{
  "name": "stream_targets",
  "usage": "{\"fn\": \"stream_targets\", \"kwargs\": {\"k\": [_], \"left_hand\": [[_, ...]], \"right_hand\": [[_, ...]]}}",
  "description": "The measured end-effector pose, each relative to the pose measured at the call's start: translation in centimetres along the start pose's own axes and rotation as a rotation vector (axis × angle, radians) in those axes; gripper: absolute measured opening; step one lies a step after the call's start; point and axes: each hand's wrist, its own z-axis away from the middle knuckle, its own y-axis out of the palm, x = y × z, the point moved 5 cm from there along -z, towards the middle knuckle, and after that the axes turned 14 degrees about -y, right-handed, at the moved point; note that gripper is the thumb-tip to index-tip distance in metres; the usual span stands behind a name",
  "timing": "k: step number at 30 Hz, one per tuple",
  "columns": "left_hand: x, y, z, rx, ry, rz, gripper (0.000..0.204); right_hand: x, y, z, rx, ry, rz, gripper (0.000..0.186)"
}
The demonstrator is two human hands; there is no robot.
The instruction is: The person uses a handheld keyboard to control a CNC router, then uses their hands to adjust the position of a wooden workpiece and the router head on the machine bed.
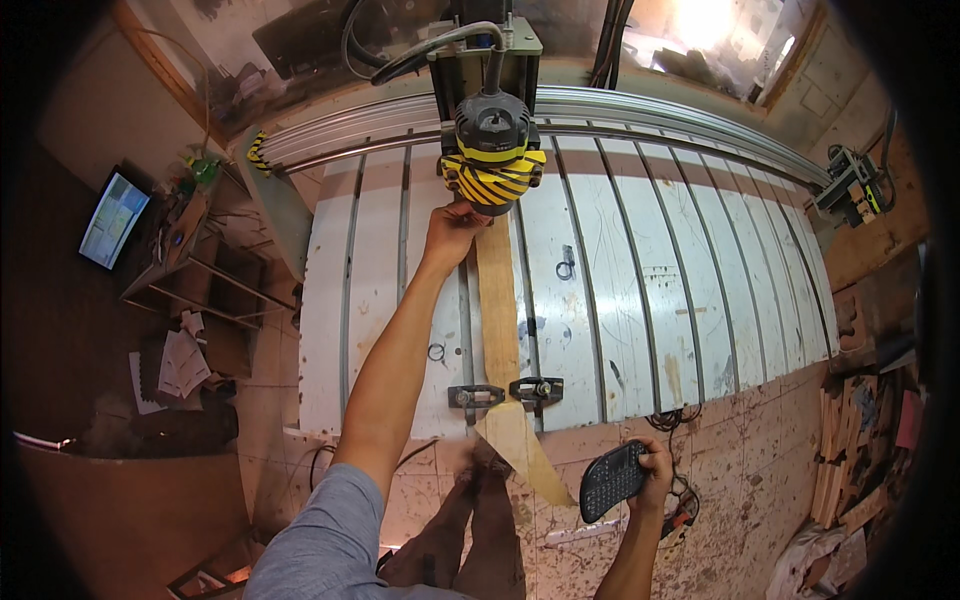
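My left hand (456, 232) reaches forward to the underside of the black router spindle (493, 125). Its fingers are bent in close below the yellow-and-black striped mount (492, 178); what they pinch is hidden. Under the spindle a long wooden board (497, 320) lies lengthwise on the slotted white machine bed (640, 300). Two black clamps, a left one (475, 396) and a right one (537, 390), sit at the board's near end. A curved wooden piece (525, 455) extends past the bed's front edge. Low on the right, my right hand (656, 472) grips a small black handheld keyboard (612, 481).
A metal gantry rail (640, 115) spans the bed's far side. At left stand a lit monitor (114, 219) and a small desk (180, 245), with papers (183, 362) below. Cables (676, 420) hang at the front edge. Wood offcuts (835, 440) are stacked at right.
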Motion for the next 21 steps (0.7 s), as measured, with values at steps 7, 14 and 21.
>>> {"fn": "stream_targets", "kwargs": {"k": [7,14,21], "left_hand": [[0.0,-0.1,0.9,-0.001,0.011,-0.026,0.016],[-0.4,0.3,2.2,-0.011,0.031,0.016,0.006],[0.5,-0.4,2.5,0.015,0.031,-0.019,0.007]], "right_hand": [[0.2,0.4,1.0,0.038,0.01,0.029,0.037],[0.1,0.0,1.8,0.007,-0.007,0.027,0.037],[-0.2,-0.2,2.7,0.014,0.019,0.031,0.039]]}}
